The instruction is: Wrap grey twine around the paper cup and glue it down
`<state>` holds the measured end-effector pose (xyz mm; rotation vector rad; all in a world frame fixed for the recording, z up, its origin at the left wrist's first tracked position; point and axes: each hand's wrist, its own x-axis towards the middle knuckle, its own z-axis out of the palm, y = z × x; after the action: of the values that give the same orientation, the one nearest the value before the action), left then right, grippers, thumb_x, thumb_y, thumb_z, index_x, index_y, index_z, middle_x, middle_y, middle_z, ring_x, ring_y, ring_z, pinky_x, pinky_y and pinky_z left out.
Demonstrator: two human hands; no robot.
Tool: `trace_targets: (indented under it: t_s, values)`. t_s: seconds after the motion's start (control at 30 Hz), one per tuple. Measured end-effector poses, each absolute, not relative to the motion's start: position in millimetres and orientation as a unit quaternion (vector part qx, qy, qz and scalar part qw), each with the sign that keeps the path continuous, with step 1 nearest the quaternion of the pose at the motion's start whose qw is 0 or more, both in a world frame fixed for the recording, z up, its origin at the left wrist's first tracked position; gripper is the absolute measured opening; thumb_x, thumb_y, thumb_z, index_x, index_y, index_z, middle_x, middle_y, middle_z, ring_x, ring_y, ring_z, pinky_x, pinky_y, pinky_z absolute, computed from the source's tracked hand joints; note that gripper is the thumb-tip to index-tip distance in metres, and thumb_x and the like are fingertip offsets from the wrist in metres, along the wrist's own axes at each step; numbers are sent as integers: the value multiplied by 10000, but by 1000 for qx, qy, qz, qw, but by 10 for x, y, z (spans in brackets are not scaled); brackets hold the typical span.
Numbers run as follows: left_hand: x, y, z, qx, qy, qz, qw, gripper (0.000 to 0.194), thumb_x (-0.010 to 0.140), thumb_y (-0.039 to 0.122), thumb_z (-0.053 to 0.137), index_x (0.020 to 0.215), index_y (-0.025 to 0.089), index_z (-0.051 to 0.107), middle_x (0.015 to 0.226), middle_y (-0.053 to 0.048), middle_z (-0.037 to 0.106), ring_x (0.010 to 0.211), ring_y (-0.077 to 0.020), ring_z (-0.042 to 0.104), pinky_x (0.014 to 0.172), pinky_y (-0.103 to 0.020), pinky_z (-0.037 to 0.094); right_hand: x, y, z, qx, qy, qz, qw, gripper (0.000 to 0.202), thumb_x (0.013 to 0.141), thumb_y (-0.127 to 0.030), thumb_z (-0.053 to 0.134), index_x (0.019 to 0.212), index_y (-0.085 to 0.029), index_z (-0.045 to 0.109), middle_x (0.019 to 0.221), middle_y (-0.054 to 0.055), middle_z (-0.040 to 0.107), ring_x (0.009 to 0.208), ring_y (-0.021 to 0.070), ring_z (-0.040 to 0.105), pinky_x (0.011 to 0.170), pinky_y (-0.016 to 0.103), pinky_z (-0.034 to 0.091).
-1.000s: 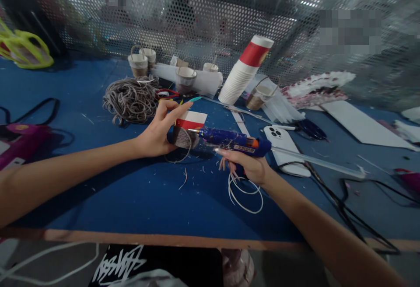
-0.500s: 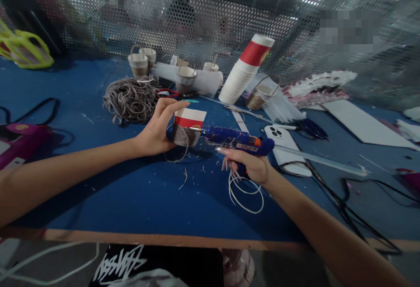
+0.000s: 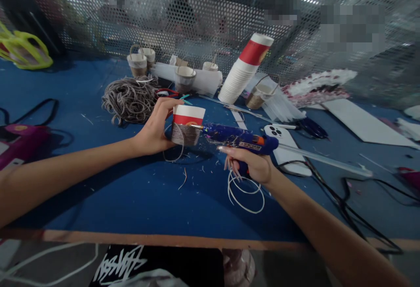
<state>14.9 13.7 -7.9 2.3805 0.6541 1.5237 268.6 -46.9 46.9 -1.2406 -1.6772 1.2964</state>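
Note:
My left hand (image 3: 155, 127) is closed around the far left side of a red and white paper cup (image 3: 188, 114). Grey-brown cord wraps the cup's lower half, and a loose strand of cord (image 3: 179, 158) loops down from it to the table. In my right hand (image 3: 251, 162) is a blue hot glue gun (image 3: 229, 134), its metal nozzle at the cup's side just by the top of the wrapped cord. A clear glue stick (image 3: 324, 158) juts from the gun's back. Whether the nozzle touches the cup, I cannot tell.
A tangled heap of grey cord (image 3: 129, 99) lies behind my left hand. Stacked paper cups (image 3: 244, 68) lean at the back, near small cord-wrapped baskets (image 3: 259, 94). A white phone (image 3: 287, 149) and black cable (image 3: 337, 204) lie right; a white wire coil (image 3: 246, 193) is in front.
The cup has turned slightly in my left hand and shifted a little. The glue gun has moved slightly to the right, its nozzle still at the cup's side.

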Motion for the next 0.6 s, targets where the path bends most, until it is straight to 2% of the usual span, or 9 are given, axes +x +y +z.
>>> trace_targets:
  t_s: [0.1,0.33,0.6]
  values:
    - [146,163,-109,805,216,534,142,800,655,286,859,1314,223,410,1255,-129,444,1216,-290,514,1022,-463,536,2666,-478,498,-475,-643,494,341,534,707,-532,749,329,-225,529,323,-16,496,384,118,575,551,267,543]
    - [162,164,-125,798,204,543,167,804,674,380,850,1309,233,379,1258,-127,430,1191,-282,562,1021,-457,538,2680,-495,521,-499,-627,489,344,514,717,-512,745,345,-218,545,334,-13,503,330,98,514,422,252,457]
    - [139,147,-103,806,216,526,163,784,719,411,811,1307,236,323,1243,-126,456,1189,-262,574,1007,-421,554,2710,-493,517,-498,-633,482,344,507,739,-495,725,349,-223,549,346,-11,518,368,106,542,494,265,504]
